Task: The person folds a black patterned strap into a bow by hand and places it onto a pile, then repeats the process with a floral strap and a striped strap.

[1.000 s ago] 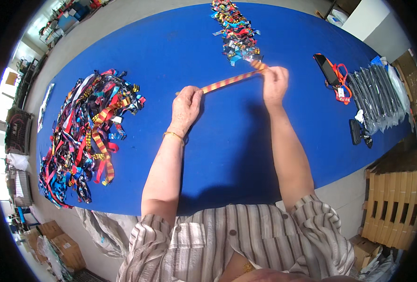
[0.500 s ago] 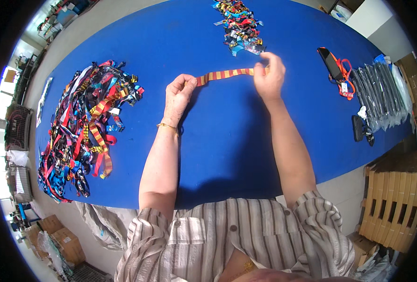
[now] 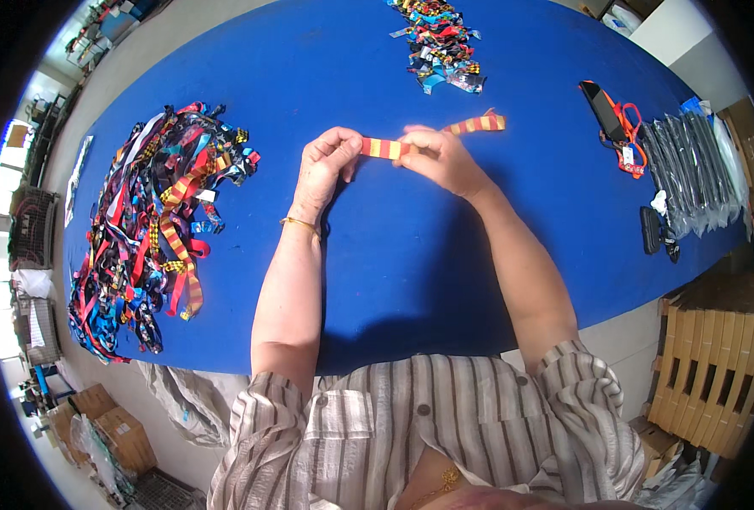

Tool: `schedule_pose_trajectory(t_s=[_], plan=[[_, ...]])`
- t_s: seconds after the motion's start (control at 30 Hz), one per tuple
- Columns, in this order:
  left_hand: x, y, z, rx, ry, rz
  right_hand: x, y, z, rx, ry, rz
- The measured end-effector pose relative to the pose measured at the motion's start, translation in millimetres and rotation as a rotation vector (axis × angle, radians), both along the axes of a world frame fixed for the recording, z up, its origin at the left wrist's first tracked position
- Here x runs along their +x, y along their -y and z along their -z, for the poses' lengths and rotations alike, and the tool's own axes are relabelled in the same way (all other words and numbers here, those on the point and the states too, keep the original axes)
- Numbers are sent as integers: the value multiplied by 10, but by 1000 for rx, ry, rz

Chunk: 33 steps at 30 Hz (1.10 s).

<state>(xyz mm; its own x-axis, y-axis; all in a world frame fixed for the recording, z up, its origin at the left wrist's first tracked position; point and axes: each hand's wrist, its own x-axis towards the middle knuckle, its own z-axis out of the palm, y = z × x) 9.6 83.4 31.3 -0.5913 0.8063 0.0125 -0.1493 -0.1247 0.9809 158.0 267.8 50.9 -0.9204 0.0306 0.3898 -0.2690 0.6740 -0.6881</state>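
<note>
Over the table: everything sits on a blue table (image 3: 377,255), work spot kept in the middle, stock off to the sides.
Big pile: loose tangle of multicoloured ribbon straps (image 3: 152,225) heaped on my left, well apart from my hands; looks like the unsorted lot, parked within reach but out of the working area.
Clear sleeves: stack of clear plastic sleeves (image 3: 700,170) on my far right near the table edge, laid flat and roughly aligned.
Small pile: smaller heap of folded straps (image 3: 440,42) at the far side, ahead of my hands; tighter than the left pile, so I judge it the finished side.
Cardboard: flat cardboard stack (image 3: 712,374) off the table, lower right.
Black case: dark case with orange scissors (image 3: 612,123) on the right, between my hands and the sleeves.
Strap in hand: red-and-yellow striped strap (image 3: 385,149), held just above the table centre, short stretch taut between both hands, free tail (image 3: 479,124) running out right past my knuckles.
Left hand: left hand (image 3: 326,166) fingers curled, thumb and fingertips pinching the strap's left end.
Right hand: right hand (image 3: 445,157) closed in a pinch on the strap just beside the left, holding it flat.
Bracelet: thin gold bracelet (image 3: 300,223) on my left wrist.
</note>
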Motion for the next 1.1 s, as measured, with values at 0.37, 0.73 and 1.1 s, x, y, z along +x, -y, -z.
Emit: schedule_pose_trajectory(t_s=[0.37,0.73,1.1], plan=[[202,-87,-163,3,-217,5,34,151,-174,-875,292,48],[223,-105,-97,-2,-12,-42,74,94,-269,-891,310,-184],[336,-186,-82,-100,46,34,64,104,-200,-890,322,-114]])
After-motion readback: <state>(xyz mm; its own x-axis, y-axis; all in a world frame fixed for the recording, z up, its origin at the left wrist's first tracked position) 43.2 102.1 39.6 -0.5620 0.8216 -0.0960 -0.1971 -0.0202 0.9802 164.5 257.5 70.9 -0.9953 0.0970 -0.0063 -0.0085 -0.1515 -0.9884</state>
